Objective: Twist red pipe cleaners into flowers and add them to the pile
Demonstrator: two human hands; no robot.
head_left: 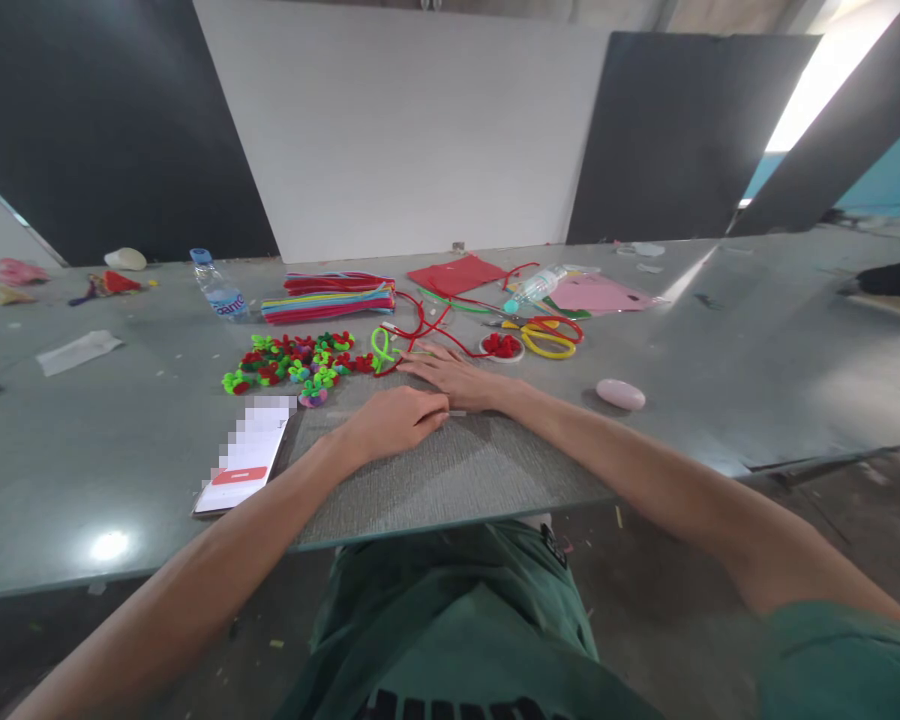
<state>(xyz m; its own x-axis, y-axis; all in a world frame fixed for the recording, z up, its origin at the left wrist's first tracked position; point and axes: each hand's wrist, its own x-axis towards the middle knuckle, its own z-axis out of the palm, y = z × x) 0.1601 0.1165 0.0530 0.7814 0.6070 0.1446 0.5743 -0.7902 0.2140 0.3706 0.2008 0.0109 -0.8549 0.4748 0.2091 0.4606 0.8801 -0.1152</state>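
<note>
My left hand (401,420) rests on the grey mat (457,475) with its fingers curled in; whatever they hold, if anything, is hidden. Just beyond it, my right hand (454,378) lies with fingers stretched out, their tips beside a bent green pipe cleaner (381,345) and loose red pipe cleaners (420,320). Left of the hands is a pile of small red and green pipe-cleaner flowers (300,362). A white ring-shaped piece with a red fuzzy centre (502,347) sits to the right of my right fingers.
Behind lie bundled pipe cleaners (330,300), a red sheet (457,274), yellow-handled scissors (547,340), a pink sheet (596,294) and a clear bottle (532,288). A water bottle (221,290) leans at left. A phone (247,460) and a pale pink oval object (620,394) flank my arms.
</note>
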